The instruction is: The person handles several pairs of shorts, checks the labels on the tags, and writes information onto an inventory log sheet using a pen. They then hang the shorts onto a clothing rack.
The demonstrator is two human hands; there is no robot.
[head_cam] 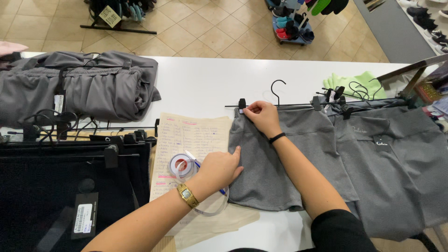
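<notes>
Hands: left hand [218, 169], gold watch at the wrist, lies loosely curled with the forefinger pressed on the left edge of the grey shorts [275, 158]; it grips nothing. Right hand [262, 116], black band at the wrist, pinches the shorts' top left corner at the hanger clip [241, 104], fingers closed on cloth.

Shorts: flat on the white table [200, 84], clipped to a black hanger [280, 100], between the two hands and under the right forearm.

Left to right on the table:
- black garments [56, 186] on clip hangers, tagged, near edge
- grey bundle [74, 88], far left
- handwritten paper [186, 140], just left of the shorts
- tape roll [181, 165] and pen [192, 156] on the paper, beside the left hand
- more grey garments [396, 163] on hangers, right of the shorts
- green gloves [354, 83], far right

Containers: floor racks [291, 23] beyond the table hold shoes.
</notes>
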